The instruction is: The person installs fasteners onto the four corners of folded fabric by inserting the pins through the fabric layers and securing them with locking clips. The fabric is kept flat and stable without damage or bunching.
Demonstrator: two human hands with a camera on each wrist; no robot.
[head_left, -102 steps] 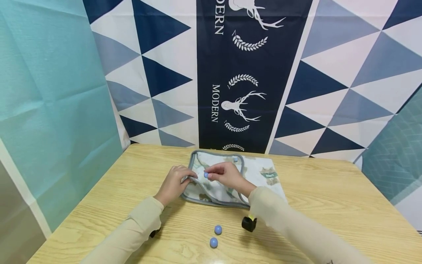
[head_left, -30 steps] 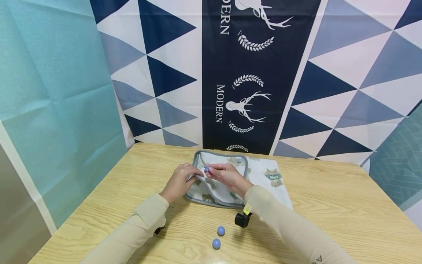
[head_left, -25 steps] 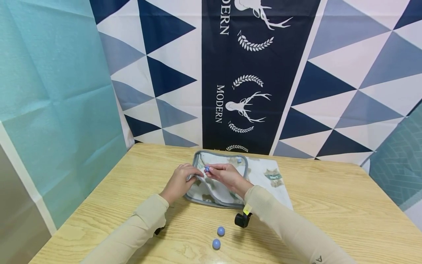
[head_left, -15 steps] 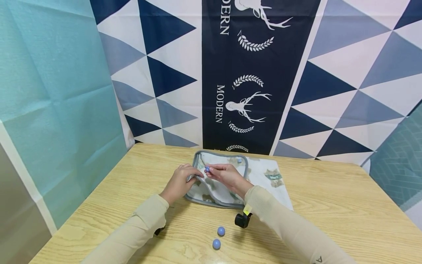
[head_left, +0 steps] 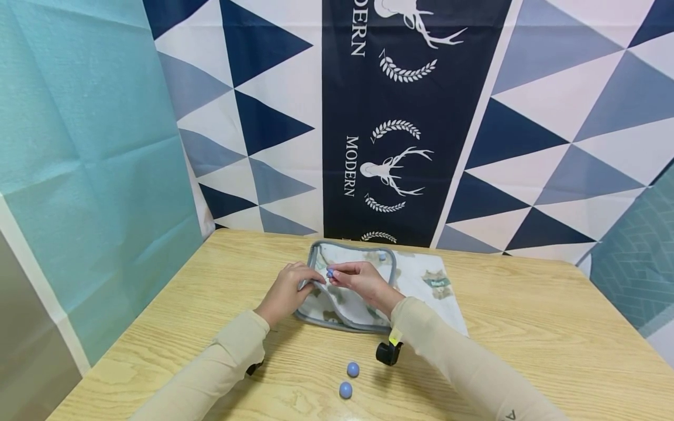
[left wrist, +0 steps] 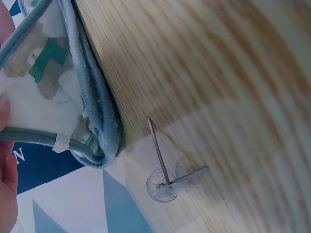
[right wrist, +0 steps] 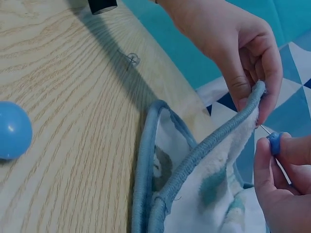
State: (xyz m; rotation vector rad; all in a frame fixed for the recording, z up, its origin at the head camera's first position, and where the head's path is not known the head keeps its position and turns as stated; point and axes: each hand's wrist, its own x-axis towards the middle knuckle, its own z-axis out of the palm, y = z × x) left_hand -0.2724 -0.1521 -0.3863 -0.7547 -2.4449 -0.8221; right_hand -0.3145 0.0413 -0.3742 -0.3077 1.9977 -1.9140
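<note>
My left hand pinches the grey-blue piped edge of a folded white cloth printed with brown and green animals, and lifts its near-left corner. Beside it, my right hand pinches a small blue-headed pin between thumb and fingers. In the right wrist view, its thin metal shaft runs toward the cloth edge, right by the left fingertips; where the shaft ends is hidden. The left wrist view shows left fingers on the cloth's edge. Another blue piece sits on the cloth's far side.
Two blue balls lie on the wooden table in front of the cloth. A clear plastic disc piece with metal spikes lies left of the cloth. Black wrist camera hangs under the right sleeve. Patterned fabric hangs behind.
Since the oldest frame, my right fingers have changed their hold on the blue-headed pin. In the last half second it has dipped slightly. My left hand keeps its pinch on the cloth.
</note>
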